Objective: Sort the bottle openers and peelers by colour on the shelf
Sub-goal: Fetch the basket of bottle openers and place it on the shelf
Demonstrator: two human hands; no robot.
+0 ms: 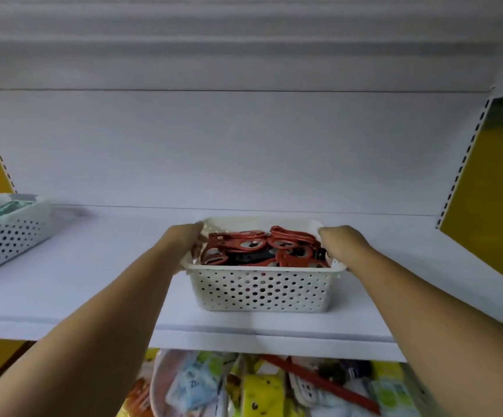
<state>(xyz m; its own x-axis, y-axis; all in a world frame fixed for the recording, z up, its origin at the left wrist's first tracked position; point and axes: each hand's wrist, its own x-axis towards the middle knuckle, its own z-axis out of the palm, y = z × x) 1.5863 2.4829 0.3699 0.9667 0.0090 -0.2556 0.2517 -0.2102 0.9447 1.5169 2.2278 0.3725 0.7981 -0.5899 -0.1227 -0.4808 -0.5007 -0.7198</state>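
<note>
A white perforated basket stands in the middle of the white shelf, close to its front edge. It is filled with several red bottle openers and peelers, with a few black parts among them. My left hand grips the basket's left rim, fingers curled over the edge. My right hand grips the right rim the same way. Both forearms reach up from the bottom corners.
A second white perforated basket with pale green items sits at the shelf's far left. Below the shelf lies a jumble of packaged goods. Yellow panels and slotted uprights flank the shelf.
</note>
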